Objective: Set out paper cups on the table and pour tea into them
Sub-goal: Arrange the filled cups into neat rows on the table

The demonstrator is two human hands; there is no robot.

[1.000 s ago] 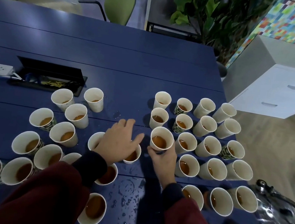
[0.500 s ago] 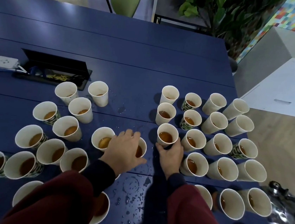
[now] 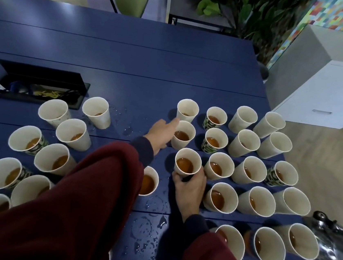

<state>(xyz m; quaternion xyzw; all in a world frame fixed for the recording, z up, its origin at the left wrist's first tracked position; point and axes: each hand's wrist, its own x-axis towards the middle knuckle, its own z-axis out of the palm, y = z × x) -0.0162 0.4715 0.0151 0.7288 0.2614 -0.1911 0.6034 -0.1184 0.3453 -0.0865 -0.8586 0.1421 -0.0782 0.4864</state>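
From here I see the right hand [image 3: 189, 188] gripping a cup [image 3: 188, 163] low down, fingers curled round its base. That cup stands upright with tea [image 3: 184, 165] in it, mid-table [image 3: 131, 61], at the left end of the rows of cups that run to the right edge. The left hand [image 3: 161, 132] reaches forward and holds nothing, its fingers stretched nearly straight and its fingertips against the left wall of a second cup [image 3: 184, 134] just behind the first. More cups [image 3: 60, 160] cluster towards the left edge, drops [image 3: 147, 223] lie near the near edge, and a kettle [image 3: 336, 251] sits by the near right corner
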